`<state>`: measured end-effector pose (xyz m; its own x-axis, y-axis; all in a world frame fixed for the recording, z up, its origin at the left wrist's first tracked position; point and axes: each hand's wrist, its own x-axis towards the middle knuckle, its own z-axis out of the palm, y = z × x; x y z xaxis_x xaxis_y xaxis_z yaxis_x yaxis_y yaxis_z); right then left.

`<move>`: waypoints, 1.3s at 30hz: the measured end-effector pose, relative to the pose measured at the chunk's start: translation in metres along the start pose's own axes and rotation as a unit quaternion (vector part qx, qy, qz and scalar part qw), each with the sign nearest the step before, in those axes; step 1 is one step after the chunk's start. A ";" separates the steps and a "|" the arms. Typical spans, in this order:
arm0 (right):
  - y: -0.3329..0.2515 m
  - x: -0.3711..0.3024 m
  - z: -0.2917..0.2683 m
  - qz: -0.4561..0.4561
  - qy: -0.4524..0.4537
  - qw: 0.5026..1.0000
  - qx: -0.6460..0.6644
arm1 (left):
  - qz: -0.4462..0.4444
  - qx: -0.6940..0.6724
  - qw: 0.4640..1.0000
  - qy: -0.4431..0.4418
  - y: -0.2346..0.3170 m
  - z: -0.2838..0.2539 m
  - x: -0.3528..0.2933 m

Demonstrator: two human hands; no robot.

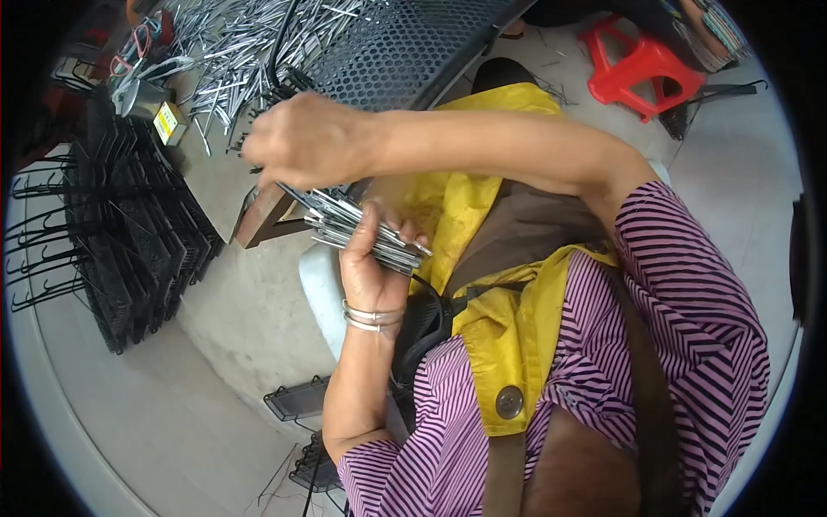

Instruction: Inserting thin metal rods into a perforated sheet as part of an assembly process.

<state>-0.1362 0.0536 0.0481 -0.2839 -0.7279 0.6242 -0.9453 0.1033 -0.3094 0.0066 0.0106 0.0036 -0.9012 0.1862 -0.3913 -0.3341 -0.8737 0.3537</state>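
A bundle of thin silvery metal rods [357,231] lies across the palm of my left hand [372,263], thumb and fingers closed round it. My right arm reaches across to the left above it. The fingers of my right hand [297,142] are curled together, slightly blurred, at the near left end of a black perforated rack [392,52]. What they grip, if anything, is hidden behind the knuckles. Small dark ends of the rack's edge stick out beside that hand. Many loose metal rods [233,65] are heaped past it on the worktop.
Black mesh racks with hooks [129,233] are stacked at the left. A small yellow-and-white box [170,123], a metal cup [142,99] and red-handled scissors [131,52] are at the upper left. A red plastic stool [642,73] sits at the upper right. Another black mesh rack [299,401] lies below my left arm.
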 end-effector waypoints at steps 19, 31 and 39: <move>-0.009 -0.063 -0.033 0.345 -0.058 0.885 0.308 | 0.077 0.122 0.985 0.092 0.008 0.016 -0.002; 0.025 -0.009 -0.011 0.204 0.223 0.945 0.125 | 0.005 0.036 0.997 0.069 0.004 0.002 0.001; 0.031 -0.001 0.002 0.056 0.085 0.994 -0.040 | 0.005 0.036 0.997 0.073 0.004 0.004 0.002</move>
<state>-0.1653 0.0562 0.0366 -0.4042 -0.5841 0.7039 -0.9143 0.2360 -0.3292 0.0023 0.0097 0.0080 -0.8565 0.1060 -0.5051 -0.3495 -0.8392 0.4166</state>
